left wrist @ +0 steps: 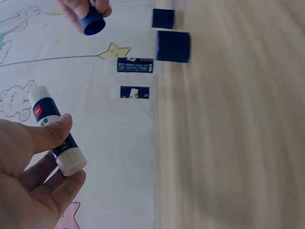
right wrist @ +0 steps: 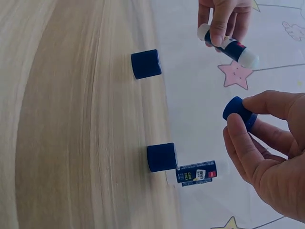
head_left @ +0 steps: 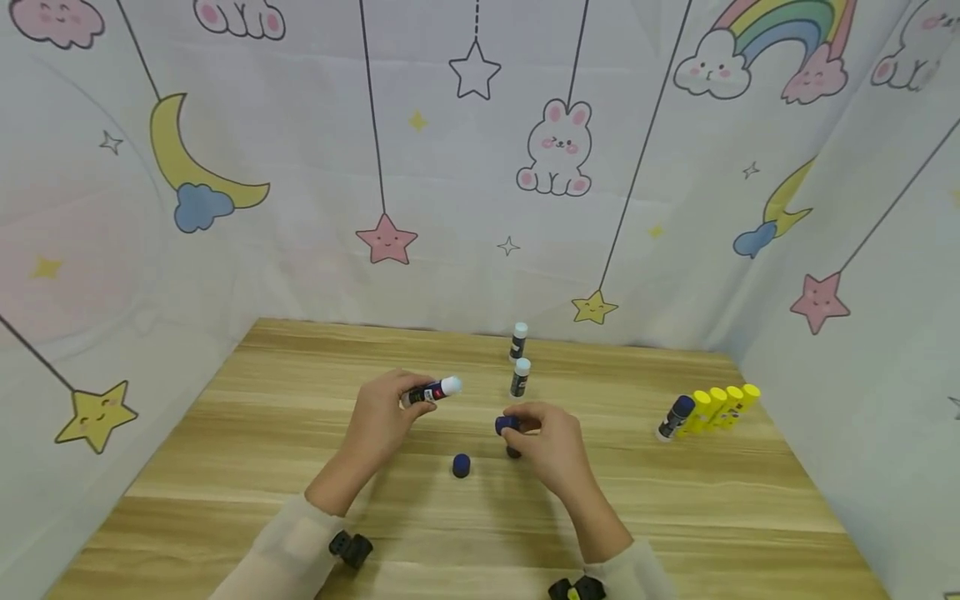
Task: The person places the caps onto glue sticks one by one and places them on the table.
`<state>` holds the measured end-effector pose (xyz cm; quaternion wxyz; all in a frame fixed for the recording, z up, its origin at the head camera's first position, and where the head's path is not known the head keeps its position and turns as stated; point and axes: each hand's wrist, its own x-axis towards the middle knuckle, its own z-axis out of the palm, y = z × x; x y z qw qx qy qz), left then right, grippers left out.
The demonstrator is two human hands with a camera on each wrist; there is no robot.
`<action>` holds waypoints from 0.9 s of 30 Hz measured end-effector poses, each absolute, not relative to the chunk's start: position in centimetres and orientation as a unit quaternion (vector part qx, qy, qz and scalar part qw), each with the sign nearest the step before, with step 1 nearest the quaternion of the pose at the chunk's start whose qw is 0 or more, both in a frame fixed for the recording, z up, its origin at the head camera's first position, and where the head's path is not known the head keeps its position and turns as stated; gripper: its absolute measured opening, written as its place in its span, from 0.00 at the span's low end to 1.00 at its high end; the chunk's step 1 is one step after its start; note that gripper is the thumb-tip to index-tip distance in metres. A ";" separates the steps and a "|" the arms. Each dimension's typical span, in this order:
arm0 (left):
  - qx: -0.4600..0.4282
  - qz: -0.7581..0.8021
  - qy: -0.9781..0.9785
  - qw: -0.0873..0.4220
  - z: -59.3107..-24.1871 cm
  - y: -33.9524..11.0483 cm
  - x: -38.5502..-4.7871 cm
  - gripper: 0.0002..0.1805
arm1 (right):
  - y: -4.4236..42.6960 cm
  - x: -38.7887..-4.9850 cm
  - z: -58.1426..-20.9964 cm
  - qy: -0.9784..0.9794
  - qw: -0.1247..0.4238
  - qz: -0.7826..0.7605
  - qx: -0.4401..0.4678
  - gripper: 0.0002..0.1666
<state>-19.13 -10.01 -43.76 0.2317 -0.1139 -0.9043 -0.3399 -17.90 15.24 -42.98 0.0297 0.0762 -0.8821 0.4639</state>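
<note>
My left hand (head_left: 380, 417) grips a glue stick (head_left: 431, 392) by its dark blue label, tilted and raised above the table. Its white end is bare, with no cap on it. To the right, my right hand (head_left: 555, 447) pinches a blue cap (right wrist: 237, 112) between thumb and fingers, apart from the stick. Below the hands, a second blue cap (head_left: 461, 466) stands on the table. A third blue cap (head_left: 513, 453) is partly hidden behind the right hand's fingers. Two more uncapped glue sticks (head_left: 520, 379) (head_left: 518, 343) stand upright beyond the right hand.
At the right of the wooden table (head_left: 675, 517), a blue-capped glue stick (head_left: 675, 419) stands beside a row of several yellow sticks (head_left: 723, 408). A white cloth (head_left: 450, 283) printed with stars and rabbits hangs behind the table and along its sides.
</note>
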 end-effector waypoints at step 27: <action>-0.175 -0.236 -0.909 0.294 -42.0 -9.6 -17.9 0.20 | 15.0 -18.3 -42.9 -0.790 0.054 0.611 0.023 0.16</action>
